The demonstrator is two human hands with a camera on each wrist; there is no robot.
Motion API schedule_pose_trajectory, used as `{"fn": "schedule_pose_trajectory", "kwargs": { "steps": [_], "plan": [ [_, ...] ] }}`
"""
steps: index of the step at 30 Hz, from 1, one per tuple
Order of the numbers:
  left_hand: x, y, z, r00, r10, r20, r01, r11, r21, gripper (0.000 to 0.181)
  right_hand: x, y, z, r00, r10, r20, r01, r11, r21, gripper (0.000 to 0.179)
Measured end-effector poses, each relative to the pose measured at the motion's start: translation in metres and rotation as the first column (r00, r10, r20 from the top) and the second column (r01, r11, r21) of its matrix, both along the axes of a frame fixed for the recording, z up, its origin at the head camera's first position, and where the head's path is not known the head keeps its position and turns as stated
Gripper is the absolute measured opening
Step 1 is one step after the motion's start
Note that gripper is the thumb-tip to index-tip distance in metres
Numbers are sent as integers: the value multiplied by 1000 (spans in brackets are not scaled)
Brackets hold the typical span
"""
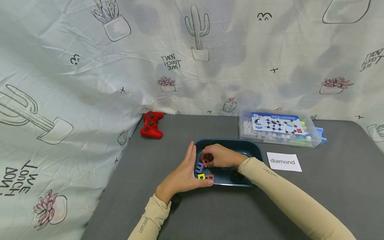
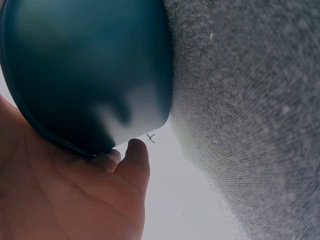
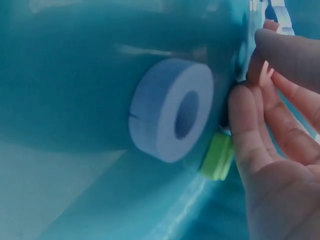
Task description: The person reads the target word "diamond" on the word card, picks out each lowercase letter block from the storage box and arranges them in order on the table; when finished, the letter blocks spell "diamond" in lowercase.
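Note:
My left hand [image 1: 184,175] rests against the left end of a dark blue tray [image 1: 258,150], its fingers straight along the wall and its thumb stretched over the near rim. The left wrist view has that palm [image 2: 75,195] touching the tray's rim. Inside the tray, my right hand [image 1: 223,156] pinches a small red letter-like piece [image 1: 205,162]. A purple piece [image 1: 199,167], a yellow piece [image 1: 201,176] and a brownish-red piece [image 1: 210,177] lie near it. The right wrist view shows a pale ring-shaped piece [image 3: 172,110] and a green-looking piece [image 3: 217,156] beside my fingers.
A white card [image 1: 284,162] reading "diamond" lies right of the tray. Behind it is a clear plastic box [image 1: 279,128] of small parts, with a blue item [image 1: 321,135] at its right end. A red game controller [image 1: 151,125] sits at the back left, before a printed curtain [image 1: 168,33].

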State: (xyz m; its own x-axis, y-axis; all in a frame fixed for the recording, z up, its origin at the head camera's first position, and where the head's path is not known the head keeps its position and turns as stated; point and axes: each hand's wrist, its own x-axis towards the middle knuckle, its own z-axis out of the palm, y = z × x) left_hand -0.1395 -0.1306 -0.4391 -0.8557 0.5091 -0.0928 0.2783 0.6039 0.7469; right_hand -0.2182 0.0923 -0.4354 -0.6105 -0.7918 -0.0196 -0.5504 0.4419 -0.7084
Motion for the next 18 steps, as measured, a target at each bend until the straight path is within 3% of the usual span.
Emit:
{"fn": "schedule_pose_trajectory", "kwargs": {
  "steps": [14,18],
  "plan": [
    [2,1,1,1000,25,1,-25,1000,0,138,16,19,24,995,-92,29,93,995,-44,20],
    [3,0,1,999,36,20,-36,999,-4,139,21,29,34,995,-103,-4,103,993,-57,20]
  ]
}}
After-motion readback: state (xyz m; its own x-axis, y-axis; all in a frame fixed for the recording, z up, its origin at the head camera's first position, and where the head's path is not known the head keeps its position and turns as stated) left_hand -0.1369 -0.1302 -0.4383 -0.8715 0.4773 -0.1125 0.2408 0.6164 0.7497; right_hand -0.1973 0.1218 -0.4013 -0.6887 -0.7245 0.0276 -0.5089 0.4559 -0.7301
